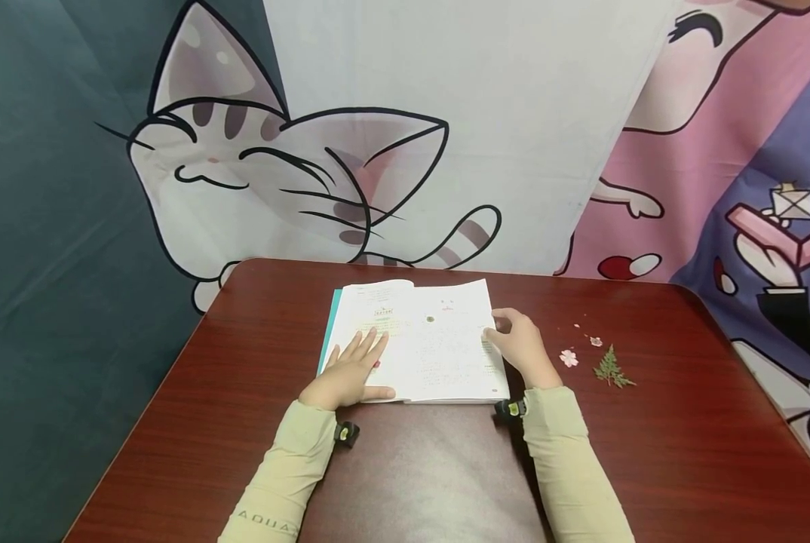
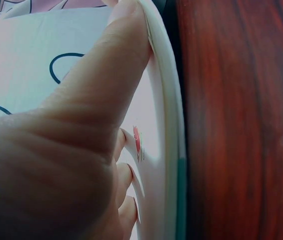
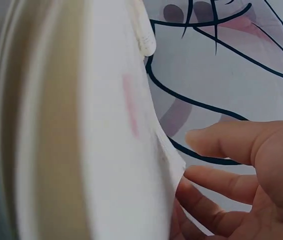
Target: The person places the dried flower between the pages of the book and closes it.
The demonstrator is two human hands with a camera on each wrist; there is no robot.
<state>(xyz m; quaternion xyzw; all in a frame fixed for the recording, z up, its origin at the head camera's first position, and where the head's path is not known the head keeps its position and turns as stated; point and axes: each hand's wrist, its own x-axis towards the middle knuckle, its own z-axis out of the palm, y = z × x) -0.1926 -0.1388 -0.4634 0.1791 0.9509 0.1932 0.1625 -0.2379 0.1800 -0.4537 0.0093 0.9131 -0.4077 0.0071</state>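
Observation:
An open book [image 1: 439,362] with white pages and a teal cover edge lies on the table. My left hand [image 1: 346,375] rests spread on the left page; the left wrist view shows its thumb [image 2: 111,60] along the lower edge. At the right page's outer edge is my right hand [image 1: 522,348]. In the right wrist view, fingers [image 3: 221,187] of that hand touch the page's edge [image 3: 169,165], some partly behind it, while the thumb stands apart from the paper. A small red mark [image 2: 137,142] shows beside the left fingers.
Right of the book lie a pale pink flower [image 1: 569,358], a smaller blossom [image 1: 596,342], tiny petal bits and a green fern-like sprig [image 1: 609,369]. The dark red-brown table [image 1: 418,467] ends at a cloth backdrop [image 1: 527,151] with cartoon cats.

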